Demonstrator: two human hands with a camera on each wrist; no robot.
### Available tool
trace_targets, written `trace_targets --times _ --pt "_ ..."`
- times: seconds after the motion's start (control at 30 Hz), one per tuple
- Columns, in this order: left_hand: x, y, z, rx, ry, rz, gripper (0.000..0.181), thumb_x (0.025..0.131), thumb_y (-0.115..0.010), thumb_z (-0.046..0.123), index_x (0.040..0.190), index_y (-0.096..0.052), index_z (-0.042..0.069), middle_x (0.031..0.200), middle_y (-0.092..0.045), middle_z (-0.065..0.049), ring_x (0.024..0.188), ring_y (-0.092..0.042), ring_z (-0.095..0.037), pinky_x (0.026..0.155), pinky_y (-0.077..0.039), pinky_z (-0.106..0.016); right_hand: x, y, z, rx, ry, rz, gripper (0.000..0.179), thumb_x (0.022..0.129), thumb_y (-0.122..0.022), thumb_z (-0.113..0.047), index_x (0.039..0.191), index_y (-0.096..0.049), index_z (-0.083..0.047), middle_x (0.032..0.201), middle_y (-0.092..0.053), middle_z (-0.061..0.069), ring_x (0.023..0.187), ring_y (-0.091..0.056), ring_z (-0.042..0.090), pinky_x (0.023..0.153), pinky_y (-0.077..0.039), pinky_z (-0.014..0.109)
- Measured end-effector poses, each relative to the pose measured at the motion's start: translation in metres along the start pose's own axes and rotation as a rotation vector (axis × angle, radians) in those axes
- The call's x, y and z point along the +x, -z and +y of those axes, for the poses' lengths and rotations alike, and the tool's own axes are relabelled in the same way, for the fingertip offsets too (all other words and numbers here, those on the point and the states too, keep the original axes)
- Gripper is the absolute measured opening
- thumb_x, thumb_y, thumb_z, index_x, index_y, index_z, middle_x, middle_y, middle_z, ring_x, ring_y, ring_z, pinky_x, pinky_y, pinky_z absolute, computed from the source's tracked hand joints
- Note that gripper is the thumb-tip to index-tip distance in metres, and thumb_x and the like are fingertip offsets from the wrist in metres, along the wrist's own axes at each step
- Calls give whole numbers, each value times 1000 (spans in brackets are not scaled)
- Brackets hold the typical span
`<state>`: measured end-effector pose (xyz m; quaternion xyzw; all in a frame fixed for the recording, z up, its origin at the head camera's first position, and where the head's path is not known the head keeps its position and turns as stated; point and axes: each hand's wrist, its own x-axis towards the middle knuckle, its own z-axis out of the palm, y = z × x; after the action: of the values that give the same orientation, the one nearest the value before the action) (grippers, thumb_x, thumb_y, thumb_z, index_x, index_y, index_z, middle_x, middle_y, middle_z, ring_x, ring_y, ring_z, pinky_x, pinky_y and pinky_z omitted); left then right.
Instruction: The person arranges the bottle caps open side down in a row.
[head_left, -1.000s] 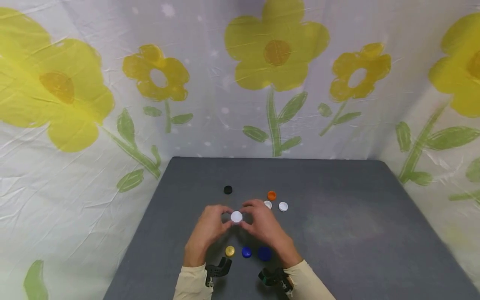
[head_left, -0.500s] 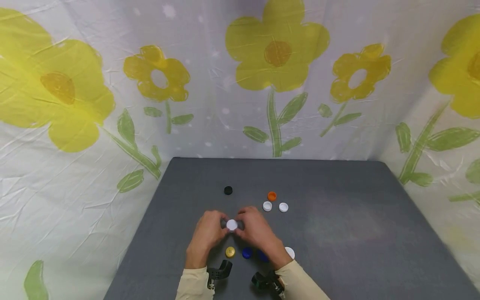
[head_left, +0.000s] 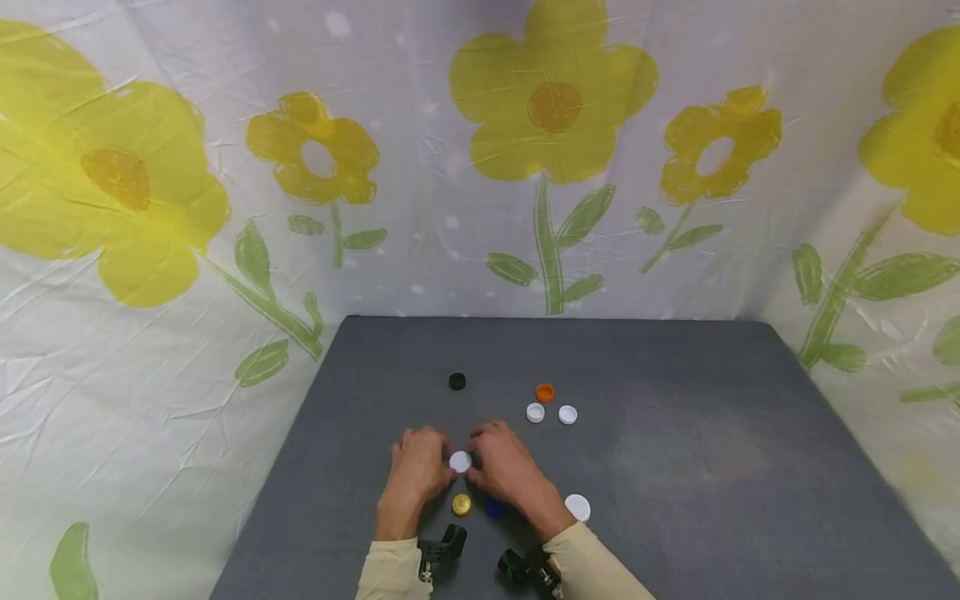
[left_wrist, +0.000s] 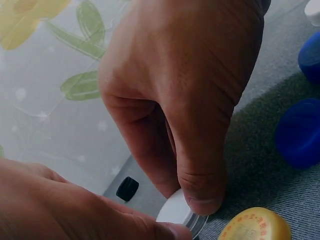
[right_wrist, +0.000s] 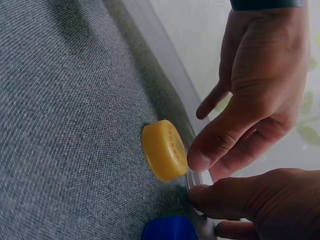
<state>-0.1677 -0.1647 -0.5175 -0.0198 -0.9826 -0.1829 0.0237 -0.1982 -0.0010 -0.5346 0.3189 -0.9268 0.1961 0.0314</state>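
Observation:
A white round cap with a clear rim is pinched between my two hands, low over the table. My left hand grips its left side with thumb and fingers. From the other side my right hand pinches it, its thumb pressing the clear rim in the left wrist view. Close by, nearer to me, lies a yellow cap with printed lettering. Beside that, a blue cap shows partly under my right hand. The underside of the held cap is hidden.
Toward the back lie a black cap, an orange cap and two white caps, one left and one right. A larger white cap sits right of my right wrist. A flowered curtain borders the dark table.
Both hands have come nearer to me and slightly left with the white cap. The larger white cap has come out from behind my right forearm, which now covers the larger blue cap.

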Motion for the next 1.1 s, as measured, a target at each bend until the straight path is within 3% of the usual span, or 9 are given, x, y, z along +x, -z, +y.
trace_targets --times 0.17,0.27,0.4,0.53,0.87,1.1 --pt "1 0 3 -11 18 -10 25 72 -89 19 92 -74 15 113 -67 -8 110 -55 -40 86 -42 -63 -2 2 5 4 14 31 22 83 -80 -24 100 -78 -11 113 -71 6 110 -61 26 98 -50 42" --pt "4 5 5 -19 11 16 29 74 -87 19 100 -75 14 122 -66 -10 114 -55 -42 88 -41 -64 -3 9 10 31 -6 57 25 83 -80 -24 103 -77 -10 113 -70 7 110 -60 27 97 -50 42" --pt "13 12 10 -26 -33 70 30 78 -84 23 106 -75 14 121 -69 -9 111 -61 -40 87 -46 -62 -4 23 19 60 -48 97 27 84 -79 -24 107 -76 -8 117 -69 8 112 -60 28 97 -50 43" --pt "23 19 18 -42 -78 81 30 82 -82 25 109 -75 13 116 -73 -8 107 -65 -38 87 -49 -59 -3 41 28 60 -103 138 29 85 -79 -24 108 -76 -6 119 -69 10 114 -62 30 98 -50 45" --pt "53 24 46 -67 -144 38 30 88 -77 28 115 -74 14 116 -73 -7 106 -67 -32 88 -54 -51 -6 70 58 54 -189 240 27 85 -80 -22 105 -77 -4 120 -69 13 118 -60 36 99 -50 51" --pt "70 13 67 -101 -153 -14 31 91 -75 27 118 -73 14 119 -72 -7 108 -68 -29 87 -56 -48 -8 75 75 68 -251 225 25 85 -79 -19 106 -77 -5 125 -68 13 121 -58 37 99 -50 50"
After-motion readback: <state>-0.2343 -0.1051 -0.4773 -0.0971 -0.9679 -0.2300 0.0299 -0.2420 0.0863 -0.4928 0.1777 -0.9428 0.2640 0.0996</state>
